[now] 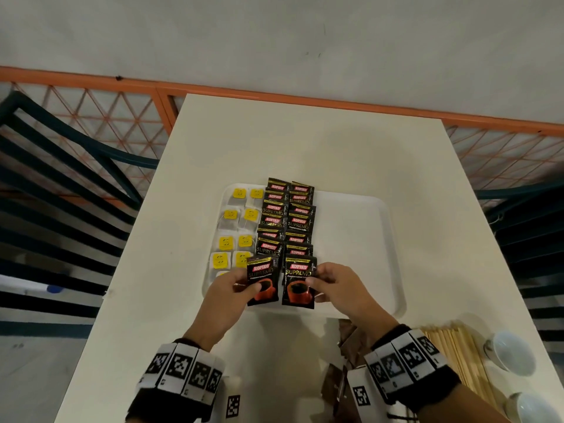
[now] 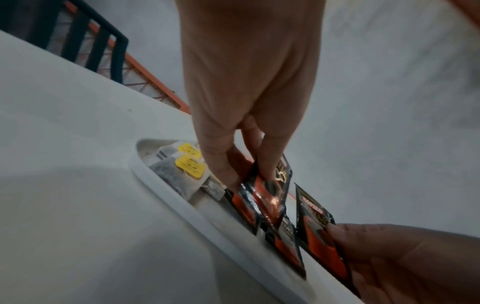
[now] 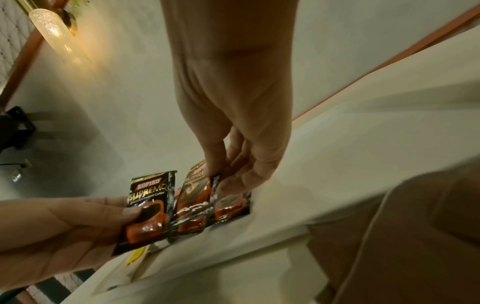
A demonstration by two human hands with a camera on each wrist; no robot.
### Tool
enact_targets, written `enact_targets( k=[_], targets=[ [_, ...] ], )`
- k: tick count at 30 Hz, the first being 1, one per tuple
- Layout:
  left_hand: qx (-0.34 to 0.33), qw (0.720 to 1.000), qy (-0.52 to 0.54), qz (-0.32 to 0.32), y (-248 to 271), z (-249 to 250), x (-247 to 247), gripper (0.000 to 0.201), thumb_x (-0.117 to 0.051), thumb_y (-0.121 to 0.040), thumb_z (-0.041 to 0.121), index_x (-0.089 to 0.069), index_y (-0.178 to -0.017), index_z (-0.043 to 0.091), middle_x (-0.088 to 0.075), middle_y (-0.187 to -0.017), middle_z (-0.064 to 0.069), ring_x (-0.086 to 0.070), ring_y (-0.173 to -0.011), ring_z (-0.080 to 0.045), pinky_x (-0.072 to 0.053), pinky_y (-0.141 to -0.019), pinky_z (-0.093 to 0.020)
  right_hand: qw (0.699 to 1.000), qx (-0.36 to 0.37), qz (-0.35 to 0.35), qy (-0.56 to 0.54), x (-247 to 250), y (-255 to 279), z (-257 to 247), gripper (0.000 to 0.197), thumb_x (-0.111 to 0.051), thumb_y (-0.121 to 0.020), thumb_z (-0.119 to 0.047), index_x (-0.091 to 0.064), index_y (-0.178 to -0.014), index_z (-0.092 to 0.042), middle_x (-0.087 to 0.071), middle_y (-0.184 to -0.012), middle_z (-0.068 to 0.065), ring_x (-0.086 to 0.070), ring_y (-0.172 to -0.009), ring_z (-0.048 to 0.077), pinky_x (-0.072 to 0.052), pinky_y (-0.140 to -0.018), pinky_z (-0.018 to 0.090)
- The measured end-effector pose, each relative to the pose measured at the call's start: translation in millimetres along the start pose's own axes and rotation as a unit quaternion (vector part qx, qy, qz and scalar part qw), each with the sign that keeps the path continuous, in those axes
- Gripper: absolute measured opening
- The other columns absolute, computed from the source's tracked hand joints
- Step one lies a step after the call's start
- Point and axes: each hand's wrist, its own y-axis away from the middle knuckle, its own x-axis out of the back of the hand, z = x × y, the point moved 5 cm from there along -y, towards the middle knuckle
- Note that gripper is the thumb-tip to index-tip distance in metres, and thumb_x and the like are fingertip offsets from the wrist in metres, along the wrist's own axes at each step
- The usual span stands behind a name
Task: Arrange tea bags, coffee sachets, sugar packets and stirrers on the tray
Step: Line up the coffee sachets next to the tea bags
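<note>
A white tray (image 1: 351,239) lies on the table. Tea bags (image 1: 232,236) with yellow tags fill two columns at its left. Black coffee sachets (image 1: 288,215) overlap in two columns beside them. At the tray's near edge my left hand (image 1: 247,285) pinches one coffee sachet (image 1: 263,282) and my right hand (image 1: 317,282) pinches another sachet (image 1: 299,283). Both sachets stand at the near ends of the columns. In the left wrist view my left hand (image 2: 249,174) grips its sachet (image 2: 270,191) over the tray rim (image 2: 182,207). In the right wrist view my right hand (image 3: 215,176) pinches its sachet (image 3: 197,195).
Brown sugar packets (image 1: 351,346) lie on the table near my right wrist. A bundle of wooden stirrers (image 1: 457,355) lies to their right, beside two white cups (image 1: 509,352). Dark chairs (image 1: 61,178) flank the table. The tray's right half is bare.
</note>
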Motion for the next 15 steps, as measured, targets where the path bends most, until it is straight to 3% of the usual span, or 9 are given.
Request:
enact_targets(
  k=[3, 6, 8, 11, 15],
  targets=[
    [-0.031, 0.997, -0.057, 0.039, -6, 4, 0, 0.010, -0.070, -0.080, 0.012, -0.066, -0.090, 0.015, -0.070, -0.088, -0.003, -0.065, -0.086, -0.017, -0.046, -0.071, -0.019, 1.000, -0.010, 0.021, 0.000, 2, -4, 2, 0.006, -0.062, -0.086, -0.009, -0.057, -0.087, -0.008, -0.064, -0.076, 0.003, -0.060, -0.059, 0.007, -0.049, -0.052, 0.012],
    [-0.041, 0.992, -0.093, 0.070, -9, 6, -2, 0.017, -0.071, -0.078, 0.010, -0.059, -0.089, 0.016, -0.064, -0.081, 0.005, -0.059, -0.076, -0.005, -0.040, -0.060, -0.005, 0.999, -0.012, 0.039, 0.008, 1, -8, 3, 0.010, -0.065, -0.084, -0.008, -0.055, -0.089, -0.006, -0.063, -0.072, 0.002, -0.058, -0.052, 0.004, -0.045, -0.046, 0.010],
    [-0.054, 0.989, -0.115, 0.072, -10, 8, -5, 0.018, -0.071, -0.078, 0.009, -0.057, -0.088, 0.016, -0.059, -0.076, 0.008, -0.054, -0.069, -0.001, -0.038, -0.056, -0.001, 0.998, -0.014, 0.054, 0.038, 0, -10, 5, 0.014, -0.067, -0.083, -0.010, -0.054, -0.089, -0.010, -0.064, -0.076, 0.004, -0.061, -0.057, 0.009, -0.049, -0.051, 0.014],
    [-0.063, 0.984, -0.149, 0.069, -13, 6, -11, 0.019, -0.071, -0.078, 0.009, -0.055, -0.087, 0.017, -0.058, -0.076, 0.002, -0.052, -0.067, -0.008, -0.039, -0.055, -0.004, 0.996, -0.011, 0.071, 0.046, -3, -11, 6, 0.018, -0.069, -0.081, -0.009, -0.052, -0.084, -0.014, -0.063, -0.074, 0.004, -0.064, -0.062, 0.017, -0.057, -0.066, 0.028],
    [-0.064, 0.977, -0.184, 0.083, -17, -1, -13, 0.026, -0.070, -0.079, 0.011, -0.055, -0.100, 0.014, -0.056, -0.088, -0.007, -0.048, -0.071, -0.010, -0.034, -0.058, -0.011, 0.996, 0.008, 0.083, 0.043, -5, -10, 4, 0.022, -0.069, -0.080, -0.006, -0.050, -0.085, -0.014, -0.057, -0.064, 0.002, -0.061, -0.056, 0.014, -0.055, -0.067, 0.031]
  ],
)
